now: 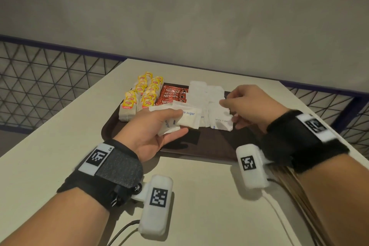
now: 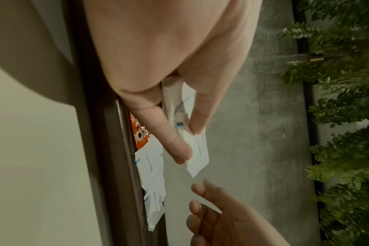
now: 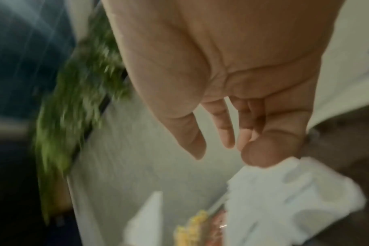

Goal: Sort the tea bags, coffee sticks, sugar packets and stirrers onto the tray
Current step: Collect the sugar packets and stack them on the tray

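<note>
A person's two forearms reach over a pale worktop [image 1: 60,146] toward a dark brown tray [image 1: 111,128] that sits at the centre of the head view. The left hand [image 1: 151,126], at about 7 o'clock of the tray, grips a small bundle of white sugar packets [image 1: 185,118] between the thumb on top and the curled fingers [image 2: 171,133] beneath; the left wrist view shows the same packets pinched between thumb and forefinger, held just above the tray. The right hand [image 1: 247,104], at about 3 o'clock of the tray, hovers over a spread of loose sugar packets [image 1: 221,120] lying on the tray surface, its fingers loosely bent; the right wrist view is blurred, and it is unclear whether the fingertips pinch a packet or only touch it. On the tray, at about 10 o'clock, yellow-tagged tea bags [image 1: 139,96] stand in rows, some overhanging the tray's left edge. Just beside them, toward 12 o'clock, red coffee sticks [image 1: 171,94] lie stacked flat. More white packets [image 1: 197,90] lie at 1 o'clock. Both wrists wear black straps carrying white camera units with printed square markers. A wire mesh fence [image 1: 40,90] runs behind the worktop.
</note>
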Available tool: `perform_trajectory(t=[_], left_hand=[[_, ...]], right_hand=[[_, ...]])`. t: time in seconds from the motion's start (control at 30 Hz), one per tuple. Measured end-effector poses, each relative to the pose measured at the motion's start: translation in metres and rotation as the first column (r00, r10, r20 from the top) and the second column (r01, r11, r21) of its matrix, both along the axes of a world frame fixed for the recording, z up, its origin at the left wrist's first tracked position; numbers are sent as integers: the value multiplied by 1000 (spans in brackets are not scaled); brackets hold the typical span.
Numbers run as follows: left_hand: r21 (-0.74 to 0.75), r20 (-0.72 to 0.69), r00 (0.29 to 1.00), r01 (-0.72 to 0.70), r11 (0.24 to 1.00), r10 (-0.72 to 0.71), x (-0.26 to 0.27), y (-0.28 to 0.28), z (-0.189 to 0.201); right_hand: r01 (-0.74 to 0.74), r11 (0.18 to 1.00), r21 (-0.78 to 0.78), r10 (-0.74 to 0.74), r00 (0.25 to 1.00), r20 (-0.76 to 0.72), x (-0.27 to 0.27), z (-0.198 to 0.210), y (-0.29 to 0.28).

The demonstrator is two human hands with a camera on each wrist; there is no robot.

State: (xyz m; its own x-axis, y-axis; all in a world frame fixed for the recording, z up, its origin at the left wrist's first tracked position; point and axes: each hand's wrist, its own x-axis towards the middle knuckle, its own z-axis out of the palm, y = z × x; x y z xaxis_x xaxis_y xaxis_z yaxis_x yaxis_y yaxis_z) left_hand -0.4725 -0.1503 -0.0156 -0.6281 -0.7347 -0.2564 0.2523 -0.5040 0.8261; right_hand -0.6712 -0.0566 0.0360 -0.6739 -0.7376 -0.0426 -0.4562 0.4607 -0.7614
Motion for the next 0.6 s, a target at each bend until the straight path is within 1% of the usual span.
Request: perform_trajectory(t=[0.03, 0.07, 0.1, 0.13, 0.2, 0.3, 0.43, 0.5, 0.6], left_hand=[[-6, -3, 1000, 1, 1000, -1, 0, 0, 0], [-14, -7, 1000, 5, 1000, -5, 0, 0, 0], [-27, -8, 1000, 12, 1000, -12, 0, 1, -1], [-41, -3, 1000, 23, 999, -23, 0, 2, -1], [-57, 12, 999, 41, 998, -40, 0, 3, 0], [-64, 29, 998, 53, 997, -52, 0, 4, 0], [-96, 39, 995, 98, 991, -95, 0, 3, -2], [-82, 23, 995, 103, 991, -102, 0, 3, -1], [-26, -14, 996, 82, 996, -83, 0, 2, 1]], right_hand=[[-16, 997, -81, 29, 986, 163, 10, 0, 7], [-44, 991, -127, 83, 945, 316, 21, -3, 13], [-86, 986, -145, 140, 894, 425, 31, -7, 18], [-133, 979, -153, 192, 856, 479, 39, -12, 21], [-164, 964, -207, 249, 826, 505, 49, -25, 24], [-94, 953, -289, 241, 815, 527, 47, -42, 23], [-9, 939, -342, 225, 770, 597, 37, -52, 22], [23, 933, -358, 220, 752, 621, 34, -57, 21], [65, 923, -379, 204, 752, 627, 34, -60, 19]])
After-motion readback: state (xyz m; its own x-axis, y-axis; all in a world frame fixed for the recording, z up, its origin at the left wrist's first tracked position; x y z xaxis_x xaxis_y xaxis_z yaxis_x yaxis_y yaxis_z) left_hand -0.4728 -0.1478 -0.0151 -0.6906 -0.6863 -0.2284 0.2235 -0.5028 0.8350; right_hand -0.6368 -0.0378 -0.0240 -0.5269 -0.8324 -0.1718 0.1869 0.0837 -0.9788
